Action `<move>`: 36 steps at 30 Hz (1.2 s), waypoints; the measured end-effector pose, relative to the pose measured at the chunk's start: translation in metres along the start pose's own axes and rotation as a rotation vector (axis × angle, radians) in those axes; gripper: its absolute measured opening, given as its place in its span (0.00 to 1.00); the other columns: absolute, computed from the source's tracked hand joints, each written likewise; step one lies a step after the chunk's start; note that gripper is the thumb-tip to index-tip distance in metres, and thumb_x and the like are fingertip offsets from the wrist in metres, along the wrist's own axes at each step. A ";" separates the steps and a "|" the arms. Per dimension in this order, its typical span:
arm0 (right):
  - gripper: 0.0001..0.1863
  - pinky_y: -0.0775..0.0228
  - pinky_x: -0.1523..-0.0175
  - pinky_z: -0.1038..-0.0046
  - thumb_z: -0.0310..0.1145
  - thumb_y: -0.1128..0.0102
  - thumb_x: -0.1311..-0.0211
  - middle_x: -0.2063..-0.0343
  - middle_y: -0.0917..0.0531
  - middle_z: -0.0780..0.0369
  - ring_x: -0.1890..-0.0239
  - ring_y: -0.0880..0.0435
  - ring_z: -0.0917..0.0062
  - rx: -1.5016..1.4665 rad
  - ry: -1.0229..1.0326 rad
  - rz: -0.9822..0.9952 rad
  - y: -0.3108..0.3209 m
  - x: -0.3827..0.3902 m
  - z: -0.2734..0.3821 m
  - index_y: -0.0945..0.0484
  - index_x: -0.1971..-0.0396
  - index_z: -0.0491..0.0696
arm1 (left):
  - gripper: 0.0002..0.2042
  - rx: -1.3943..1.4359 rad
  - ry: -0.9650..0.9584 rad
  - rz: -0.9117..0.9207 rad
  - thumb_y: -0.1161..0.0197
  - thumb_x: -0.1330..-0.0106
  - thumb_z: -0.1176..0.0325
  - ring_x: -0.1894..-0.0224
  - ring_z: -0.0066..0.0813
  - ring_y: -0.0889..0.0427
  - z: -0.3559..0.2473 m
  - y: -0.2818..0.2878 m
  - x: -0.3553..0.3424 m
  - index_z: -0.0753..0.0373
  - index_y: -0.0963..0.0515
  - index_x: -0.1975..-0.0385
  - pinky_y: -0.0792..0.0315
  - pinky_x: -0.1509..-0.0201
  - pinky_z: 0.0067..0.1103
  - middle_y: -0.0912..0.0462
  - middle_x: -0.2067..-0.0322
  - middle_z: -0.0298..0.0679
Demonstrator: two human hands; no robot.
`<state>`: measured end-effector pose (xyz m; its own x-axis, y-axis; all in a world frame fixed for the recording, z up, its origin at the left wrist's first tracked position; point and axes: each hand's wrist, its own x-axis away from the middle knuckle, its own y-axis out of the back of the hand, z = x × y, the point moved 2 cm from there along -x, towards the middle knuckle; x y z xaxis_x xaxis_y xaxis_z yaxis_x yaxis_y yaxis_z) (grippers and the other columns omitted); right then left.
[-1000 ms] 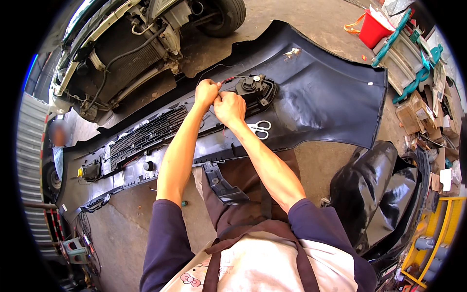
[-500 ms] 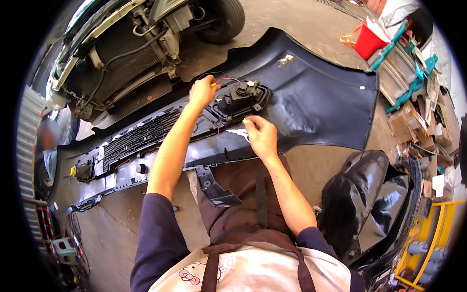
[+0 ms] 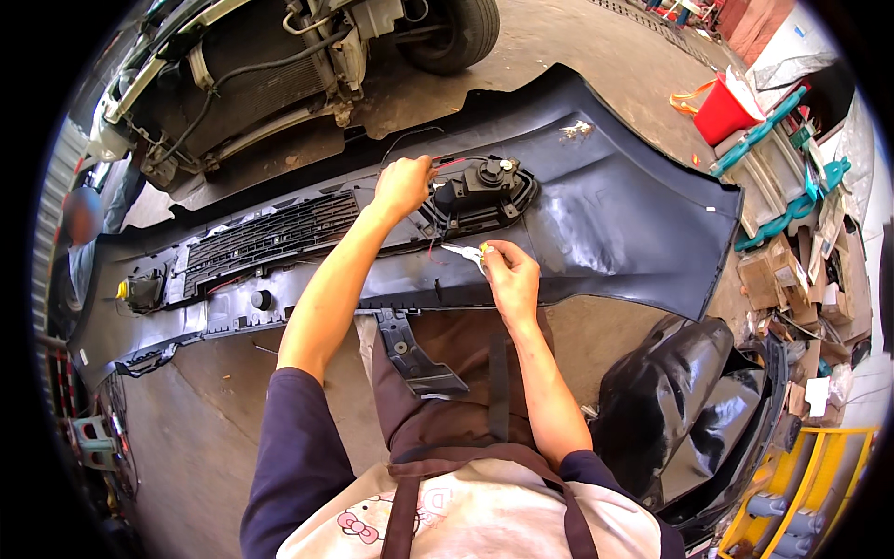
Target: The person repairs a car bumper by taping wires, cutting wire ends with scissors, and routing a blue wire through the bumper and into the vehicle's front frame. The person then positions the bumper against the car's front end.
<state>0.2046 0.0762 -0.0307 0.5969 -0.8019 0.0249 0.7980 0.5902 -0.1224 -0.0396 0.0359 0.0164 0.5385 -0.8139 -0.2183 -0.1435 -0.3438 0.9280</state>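
The back of a large dark car bumper (image 3: 643, 244) lies in front of me, with a black fog lamp (image 3: 494, 184) fitted in it. Just left of the lamp, my left hand (image 3: 405, 189) is closed in a pinch on a thin wire (image 3: 453, 161); a red length shows between the fingers and the lamp. My right hand (image 3: 512, 279), near the lamp's front edge, grips small pale scissors (image 3: 462, 251), their pointed tips toward the left. A small yellow piece (image 3: 484, 248) shows at its fingertips. A short red wire end hangs near the tips.
A car with its front stripped (image 3: 270, 93) stands beyond the bumper. At the left end sits another lamp (image 3: 142, 291), with a person (image 3: 82, 219) behind. Black shiny panels (image 3: 666, 401), cardboard boxes (image 3: 778, 270), a red bucket (image 3: 726, 110) and a yellow rack (image 3: 805, 484) are on the right.
My view has shifted slightly. The left hand has turned, hiding the yellow piece seen at its fingertips before. My right hand still holds the scissors near the lamp.
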 end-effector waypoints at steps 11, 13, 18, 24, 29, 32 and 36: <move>0.11 0.43 0.76 0.84 0.30 0.41 0.33 0.77 0.22 0.70 0.79 0.33 0.91 -0.015 -0.101 0.024 0.000 -0.003 0.004 0.19 0.60 0.36 | 0.08 0.233 -0.005 -0.029 0.43 0.33 0.72 0.56 0.55 0.20 0.008 -0.014 0.018 0.65 0.22 0.58 0.28 0.54 0.42 0.17 0.65 0.53; 0.11 0.44 0.76 0.84 0.30 0.42 0.32 0.78 0.23 0.70 0.80 0.33 0.91 -0.003 -0.104 0.005 -0.001 -0.004 0.002 0.18 0.60 0.36 | 0.08 0.190 -0.010 -0.075 0.43 0.34 0.72 0.54 0.54 0.20 0.003 -0.009 0.024 0.64 0.22 0.58 0.28 0.53 0.40 0.17 0.64 0.51; 0.12 0.45 0.78 0.83 0.30 0.42 0.32 0.80 0.25 0.70 0.82 0.34 0.91 -0.047 -0.116 -0.064 0.007 -0.005 -0.008 0.18 0.58 0.38 | 0.07 0.055 -0.206 -0.460 0.38 0.39 0.75 0.57 0.40 0.21 0.030 0.027 0.025 0.62 0.18 0.62 0.31 0.50 0.32 0.17 0.67 0.40; 0.15 0.47 0.79 0.83 0.30 0.43 0.31 0.82 0.28 0.72 0.83 0.35 0.91 -0.048 -0.154 -0.047 0.001 -0.005 -0.002 0.22 0.50 0.37 | 0.15 0.106 -0.069 -0.527 0.38 0.43 0.77 0.47 0.42 0.25 0.045 0.048 0.039 0.61 0.20 0.54 0.33 0.44 0.34 0.21 0.54 0.41; 0.16 0.47 0.79 0.82 0.31 0.44 0.30 0.83 0.28 0.71 0.83 0.36 0.91 -0.037 -0.104 -0.039 -0.002 -0.009 -0.006 0.24 0.48 0.38 | 0.17 0.190 -0.290 -0.504 0.37 0.42 0.77 0.46 0.45 0.25 -0.003 0.057 0.047 0.62 0.22 0.51 0.32 0.41 0.34 0.22 0.51 0.43; 0.15 0.46 0.78 0.82 0.31 0.46 0.30 0.82 0.28 0.71 0.82 0.36 0.90 -0.025 -0.108 -0.043 -0.006 -0.007 0.000 0.25 0.49 0.39 | 0.18 0.260 -0.187 -0.390 0.36 0.38 0.69 0.42 0.47 0.26 -0.022 0.041 0.027 0.63 0.23 0.48 0.32 0.38 0.34 0.23 0.46 0.46; 0.17 0.43 0.76 0.81 0.28 0.48 0.32 0.82 0.28 0.69 0.80 0.34 0.89 0.044 -0.082 -0.060 -0.004 -0.003 0.000 0.29 0.46 0.38 | 0.39 0.201 -0.013 -0.069 0.31 0.42 0.47 0.37 0.50 0.29 -0.050 -0.007 -0.017 0.68 0.33 0.37 0.34 0.35 0.36 0.28 0.40 0.54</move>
<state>0.1999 0.0762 -0.0300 0.5511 -0.8269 0.1123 0.8345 0.5460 -0.0746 -0.0064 0.0754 0.0286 0.5419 -0.7909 -0.2843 -0.2700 -0.4841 0.8323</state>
